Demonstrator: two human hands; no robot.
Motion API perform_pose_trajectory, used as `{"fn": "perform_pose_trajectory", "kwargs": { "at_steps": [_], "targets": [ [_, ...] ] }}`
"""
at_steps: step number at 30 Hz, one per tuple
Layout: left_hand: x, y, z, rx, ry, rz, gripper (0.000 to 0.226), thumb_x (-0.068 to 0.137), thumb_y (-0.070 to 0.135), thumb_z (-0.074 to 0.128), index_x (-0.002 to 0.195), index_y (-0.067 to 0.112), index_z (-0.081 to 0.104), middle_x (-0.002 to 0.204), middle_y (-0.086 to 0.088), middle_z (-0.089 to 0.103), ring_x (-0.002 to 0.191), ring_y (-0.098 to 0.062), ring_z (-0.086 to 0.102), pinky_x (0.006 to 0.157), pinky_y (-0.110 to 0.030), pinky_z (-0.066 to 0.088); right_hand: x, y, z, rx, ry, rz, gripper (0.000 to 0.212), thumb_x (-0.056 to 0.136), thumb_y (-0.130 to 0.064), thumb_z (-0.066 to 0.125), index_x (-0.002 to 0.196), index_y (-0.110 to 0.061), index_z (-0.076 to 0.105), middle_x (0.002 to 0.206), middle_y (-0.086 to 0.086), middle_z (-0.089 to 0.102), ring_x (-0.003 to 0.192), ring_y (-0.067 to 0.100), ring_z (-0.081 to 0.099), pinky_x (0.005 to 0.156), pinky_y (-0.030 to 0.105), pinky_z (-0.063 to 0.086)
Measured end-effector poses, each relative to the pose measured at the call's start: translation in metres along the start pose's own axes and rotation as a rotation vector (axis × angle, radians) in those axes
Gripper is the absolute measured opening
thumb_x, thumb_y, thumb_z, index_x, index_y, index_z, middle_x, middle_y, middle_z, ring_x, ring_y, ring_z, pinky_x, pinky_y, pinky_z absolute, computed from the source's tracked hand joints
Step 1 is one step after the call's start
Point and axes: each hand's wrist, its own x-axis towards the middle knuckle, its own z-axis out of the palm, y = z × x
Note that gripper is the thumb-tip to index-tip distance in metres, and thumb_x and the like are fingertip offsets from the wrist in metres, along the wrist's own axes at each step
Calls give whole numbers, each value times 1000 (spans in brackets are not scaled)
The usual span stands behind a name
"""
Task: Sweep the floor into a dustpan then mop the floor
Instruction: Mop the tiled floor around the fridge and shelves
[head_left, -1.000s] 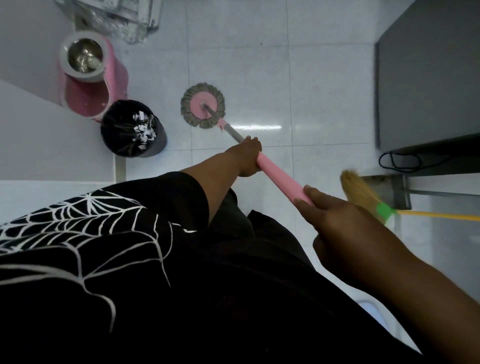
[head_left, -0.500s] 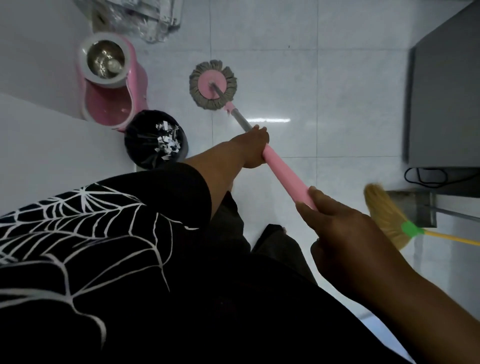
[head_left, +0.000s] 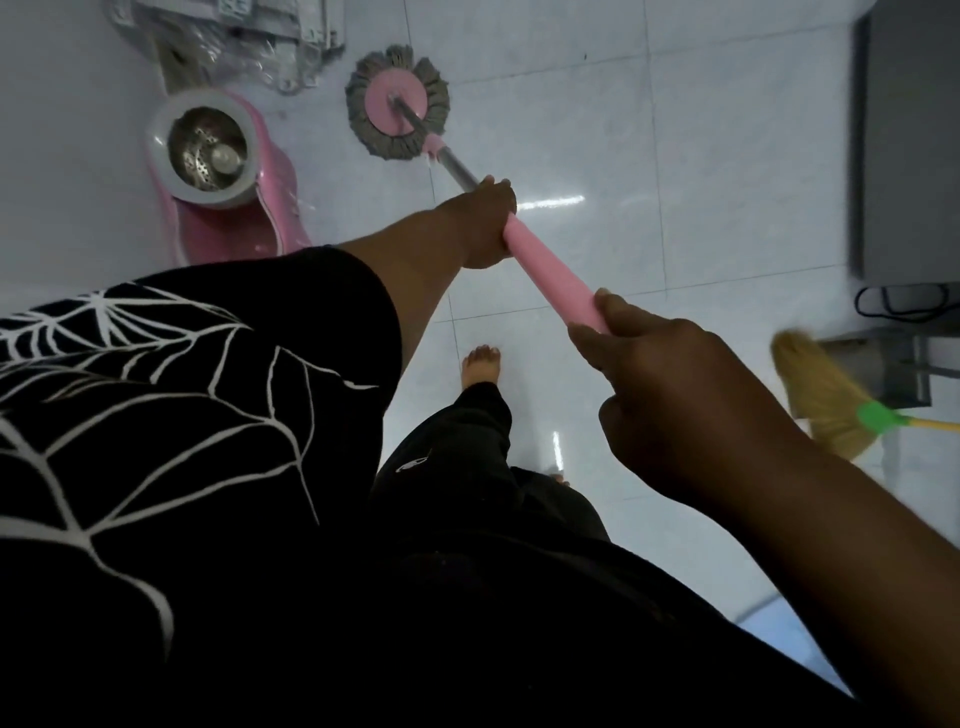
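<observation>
A spin mop with a round grey-fringed pink head (head_left: 397, 101) rests flat on the white tiled floor (head_left: 727, 156). Its pink handle (head_left: 548, 275) slants back toward me. My left hand (head_left: 480, 221) grips the handle low down, where the pink sleeve meets the metal shaft. My right hand (head_left: 670, 384) grips the upper end of the pink sleeve. A straw broom (head_left: 826, 402) with a green collar and yellow stick lies at the right, against a grey metal dustpan (head_left: 883, 364).
A pink spin bucket (head_left: 223, 171) with a steel wringer basket stands left of the mop head. Plastic-wrapped grey items (head_left: 270, 41) lie behind it. A dark cabinet (head_left: 909, 145) with a black cable stands at the right. My bare foot (head_left: 480, 366) is below the handle.
The mop head has slid further away from me, toward the wrapped items. My view has shifted, so the black bin is hidden behind my sleeve and my foot shows.
</observation>
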Motion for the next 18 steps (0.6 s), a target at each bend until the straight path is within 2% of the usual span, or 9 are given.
{"fn": "perform_pose_trajectory", "kwargs": {
  "at_steps": [4,7,10,13,18],
  "targets": [
    [-11,3,10,39,-36,-15,60,92,26,60,139,2,32,157,-22,20,149,-26,18,115,-40,30,-16,-9,10,23,-17,3,45,83,-4,55,128,-12,57,140,13,48,98,32,62,82,28,48],
    [-28,18,23,45,-57,-40,59,92,27,61,138,3,33,156,-22,22,144,-28,30,110,-41,36,-38,-11,21,51,6,14,47,83,-4,57,129,-13,57,142,14,47,103,33,62,87,31,50],
    [-51,40,46,90,-91,-11,63,91,30,62,138,0,33,151,-21,30,141,-29,34,106,-42,41,-74,-10,41,47,-5,45,52,83,-5,55,134,-16,52,144,11,44,106,29,61,89,29,49],
    [-79,69,81,111,-110,17,59,91,31,62,134,1,37,143,-19,36,124,-31,50,100,-45,45,-122,-9,65,38,-15,73,50,80,-2,55,128,-12,57,138,13,50,97,31,64,81,29,50],
    [-134,120,153,137,-126,86,49,88,32,63,124,5,45,128,-14,44,111,-28,56,93,-45,49,-216,-12,116,17,-49,133,48,75,-2,53,121,-13,59,132,11,53,90,31,64,75,35,54]
  ]
}}
